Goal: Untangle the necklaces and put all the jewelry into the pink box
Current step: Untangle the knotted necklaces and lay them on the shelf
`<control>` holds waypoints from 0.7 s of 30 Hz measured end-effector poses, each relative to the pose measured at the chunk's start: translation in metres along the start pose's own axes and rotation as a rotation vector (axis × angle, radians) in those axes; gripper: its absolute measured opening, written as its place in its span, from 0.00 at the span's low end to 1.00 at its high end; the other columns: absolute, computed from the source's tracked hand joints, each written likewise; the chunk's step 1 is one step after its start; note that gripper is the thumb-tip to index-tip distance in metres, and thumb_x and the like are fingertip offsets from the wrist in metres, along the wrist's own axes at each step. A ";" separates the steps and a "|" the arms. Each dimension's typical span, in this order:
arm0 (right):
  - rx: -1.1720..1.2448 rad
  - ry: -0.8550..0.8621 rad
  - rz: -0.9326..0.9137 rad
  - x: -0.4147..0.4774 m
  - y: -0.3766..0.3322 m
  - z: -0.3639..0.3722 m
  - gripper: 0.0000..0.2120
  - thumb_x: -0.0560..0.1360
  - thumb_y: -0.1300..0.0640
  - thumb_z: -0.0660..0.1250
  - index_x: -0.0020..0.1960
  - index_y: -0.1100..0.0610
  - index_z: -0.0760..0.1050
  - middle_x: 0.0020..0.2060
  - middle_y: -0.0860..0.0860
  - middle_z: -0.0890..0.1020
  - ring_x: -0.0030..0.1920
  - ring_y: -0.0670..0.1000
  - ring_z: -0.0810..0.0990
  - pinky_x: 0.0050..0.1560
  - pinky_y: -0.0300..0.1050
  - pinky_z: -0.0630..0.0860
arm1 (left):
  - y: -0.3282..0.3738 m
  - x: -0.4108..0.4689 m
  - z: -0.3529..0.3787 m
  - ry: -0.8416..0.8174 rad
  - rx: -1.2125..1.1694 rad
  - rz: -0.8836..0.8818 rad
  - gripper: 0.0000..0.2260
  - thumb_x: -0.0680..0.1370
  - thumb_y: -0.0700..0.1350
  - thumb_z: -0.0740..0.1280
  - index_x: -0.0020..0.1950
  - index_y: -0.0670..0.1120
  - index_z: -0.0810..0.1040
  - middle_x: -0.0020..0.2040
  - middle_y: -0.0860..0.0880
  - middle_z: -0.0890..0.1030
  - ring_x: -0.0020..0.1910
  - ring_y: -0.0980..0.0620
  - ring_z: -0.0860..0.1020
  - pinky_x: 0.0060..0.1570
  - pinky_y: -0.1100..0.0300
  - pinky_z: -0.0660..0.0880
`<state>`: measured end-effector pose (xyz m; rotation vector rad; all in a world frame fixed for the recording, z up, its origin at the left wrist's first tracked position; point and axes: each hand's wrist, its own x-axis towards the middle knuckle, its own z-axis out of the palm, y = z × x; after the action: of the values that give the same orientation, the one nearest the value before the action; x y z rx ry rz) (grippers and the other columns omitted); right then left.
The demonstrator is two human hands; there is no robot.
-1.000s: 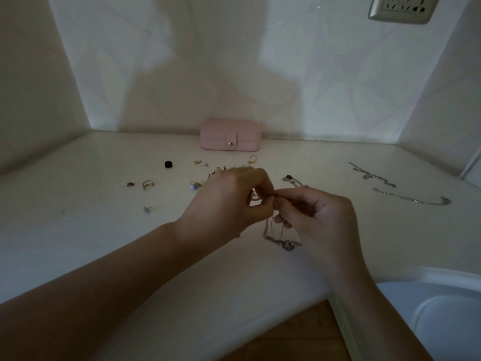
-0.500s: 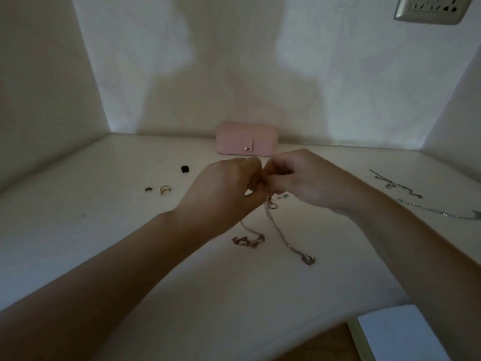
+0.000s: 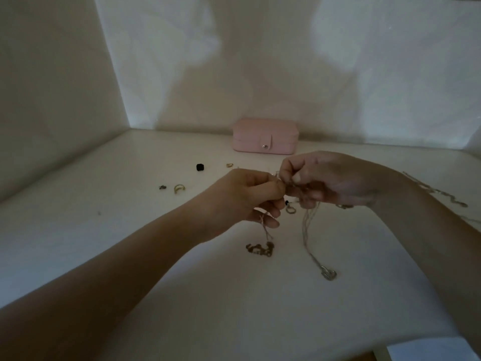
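Observation:
My left hand (image 3: 250, 196) and my right hand (image 3: 330, 178) meet above the white table, both pinching tangled necklace chains. From my left hand a pinkish chain (image 3: 266, 229) hangs to a rose-gold pendant (image 3: 260, 249) lying on the table. A silver chain (image 3: 307, 230) drops from my right hand to a silver heart pendant (image 3: 328, 272). The closed pink box (image 3: 265, 139) stands at the back by the wall.
Loose pieces lie on the table: a gold ring (image 3: 179, 188), a small dark piece (image 3: 162, 187), a black stud (image 3: 200, 167), a small gold piece (image 3: 229, 165), a small hoop (image 3: 290, 209). Two silver chains (image 3: 434, 190) lie at the right. Walls close in behind and on the left.
Both hands have lifted and pulled slightly apart with the chains, so the two pendants now trail separately on the table. The view has shifted nearer.

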<state>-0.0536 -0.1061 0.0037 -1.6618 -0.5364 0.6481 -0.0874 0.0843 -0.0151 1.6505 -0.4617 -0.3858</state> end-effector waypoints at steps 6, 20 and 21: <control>0.099 0.005 -0.055 -0.012 0.002 -0.020 0.03 0.61 0.59 0.64 0.33 0.53 0.77 0.27 0.49 0.73 0.20 0.39 0.58 0.17 0.29 0.58 | 0.002 0.003 -0.008 -0.074 -0.335 -0.026 0.06 0.69 0.43 0.61 0.33 0.49 0.74 0.38 0.51 0.78 0.31 0.57 0.72 0.26 0.67 0.68; 0.315 0.070 -0.071 -0.019 0.009 -0.048 0.16 0.50 0.54 0.81 0.33 0.54 0.78 0.21 0.44 0.65 0.23 0.43 0.52 0.16 0.31 0.55 | -0.009 0.014 -0.041 0.274 -0.442 -0.090 0.20 0.74 0.50 0.64 0.23 0.50 0.68 0.47 0.50 0.84 0.57 0.52 0.79 0.60 0.51 0.67; 0.337 0.088 -0.077 -0.020 0.009 -0.049 0.16 0.49 0.54 0.81 0.32 0.54 0.78 0.21 0.45 0.65 0.23 0.43 0.52 0.16 0.31 0.55 | -0.009 0.015 -0.042 0.300 -0.445 -0.084 0.21 0.76 0.49 0.63 0.23 0.50 0.68 0.45 0.50 0.84 0.57 0.51 0.79 0.61 0.50 0.66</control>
<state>-0.0349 -0.1569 0.0034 -1.3392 -0.4008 0.5714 -0.0526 0.1135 -0.0184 1.2668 -0.0715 -0.2716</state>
